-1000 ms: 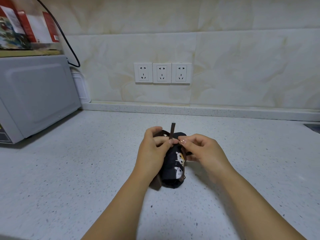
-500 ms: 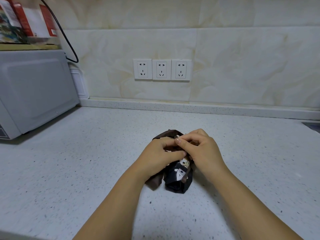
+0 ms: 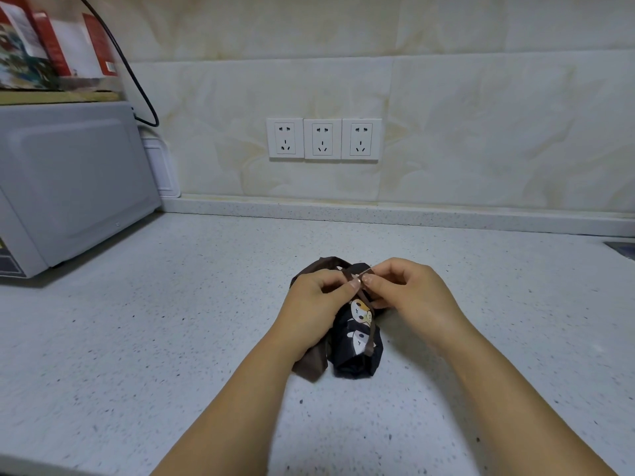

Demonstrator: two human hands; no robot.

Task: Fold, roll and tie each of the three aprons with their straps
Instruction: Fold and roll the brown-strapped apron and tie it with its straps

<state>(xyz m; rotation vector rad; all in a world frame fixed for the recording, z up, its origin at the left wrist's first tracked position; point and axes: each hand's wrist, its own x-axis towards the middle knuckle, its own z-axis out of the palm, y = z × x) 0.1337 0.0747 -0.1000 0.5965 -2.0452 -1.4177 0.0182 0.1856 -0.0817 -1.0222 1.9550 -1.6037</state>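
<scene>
Rolled apron (image 3: 357,341), dark cat-print cloth, lay mid-tabletop (image 3: 171,338), well apart from microwave (image 3: 68,180) at left edge. Long axis ran from near edge toward back edge; free end pointed at person, far end sat under hands. Left hand (image 3: 318,305) rested over roll's left flank, nearer; right hand (image 3: 410,297) just beside right flank. Both pinched brown strap (image 3: 347,272) thumb-to-forefinger above far end, other fingers curled. Coming pull likely sideways across roll, cinching knot.

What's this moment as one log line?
step: tying strap | left hand: pinches strap | right hand: pinches strap | rolled apron: on counter
</scene>
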